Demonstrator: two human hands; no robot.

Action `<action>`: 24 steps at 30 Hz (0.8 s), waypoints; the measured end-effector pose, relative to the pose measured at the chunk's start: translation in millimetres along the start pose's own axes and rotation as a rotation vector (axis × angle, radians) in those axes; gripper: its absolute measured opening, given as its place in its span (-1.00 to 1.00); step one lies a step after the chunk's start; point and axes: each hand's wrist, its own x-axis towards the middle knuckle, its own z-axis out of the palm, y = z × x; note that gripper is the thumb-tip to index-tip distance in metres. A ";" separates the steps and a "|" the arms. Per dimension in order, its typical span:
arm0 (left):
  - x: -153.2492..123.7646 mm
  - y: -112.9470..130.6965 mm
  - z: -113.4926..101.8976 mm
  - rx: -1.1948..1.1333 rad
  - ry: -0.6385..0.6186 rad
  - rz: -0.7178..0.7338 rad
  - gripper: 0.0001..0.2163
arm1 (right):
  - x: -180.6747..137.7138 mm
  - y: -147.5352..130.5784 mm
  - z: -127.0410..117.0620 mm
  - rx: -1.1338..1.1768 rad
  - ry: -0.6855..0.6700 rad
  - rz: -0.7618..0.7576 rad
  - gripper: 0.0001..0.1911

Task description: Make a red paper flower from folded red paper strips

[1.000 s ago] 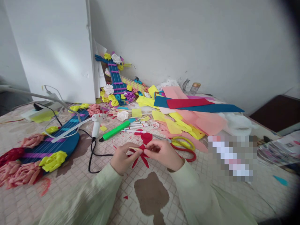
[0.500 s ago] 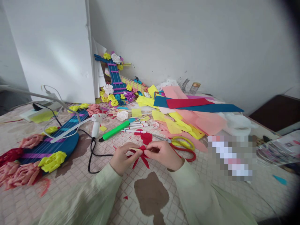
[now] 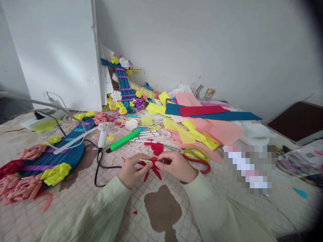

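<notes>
My left hand (image 3: 133,170) is closed in a pinch on a thin wooden stick (image 3: 145,161), at whose end sits red paper. From the fingertips a red paper flower (image 3: 156,174) hangs with narrow, petal-like strips pointing down and left. My right hand (image 3: 177,167) pinches the other side of the same flower, thumb and forefinger together. Part of the flower is hidden behind the fingers. Just beyond the hands lie red paper pieces (image 3: 157,148). Scissors with red and yellow handles (image 3: 206,167) rest beside my right hand.
At left, a white glue gun (image 3: 103,137) with a black cord stands near a flower-trimmed blue paper guitar (image 3: 73,154). A green cutter (image 3: 124,140) and several markers (image 3: 146,135) lie ahead. Colored paper sheets (image 3: 217,116) are heaped at the back right.
The red strips under my fingertips have swung slightly to the right. Both hands stay almost in place and keep their pinch.
</notes>
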 end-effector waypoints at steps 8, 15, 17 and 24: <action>1.5 1.6 -4.4 0.023 -0.014 -0.087 -0.83 | 1.2 6.0 -0.7 -0.088 0.054 0.013 -0.86; -11.2 17.2 -27.6 0.193 0.239 -0.040 -0.79 | 5.1 10.9 -8.4 -0.114 0.136 0.046 -0.83; -19.9 16.2 -42.1 0.263 0.320 -0.035 -0.84 | 6.1 12.6 -11.2 -0.090 0.148 0.050 -0.83; -8.2 -48.6 -102.8 0.565 0.427 -0.441 -0.59 | 7.7 17.8 -14.7 -0.083 0.173 0.063 -0.81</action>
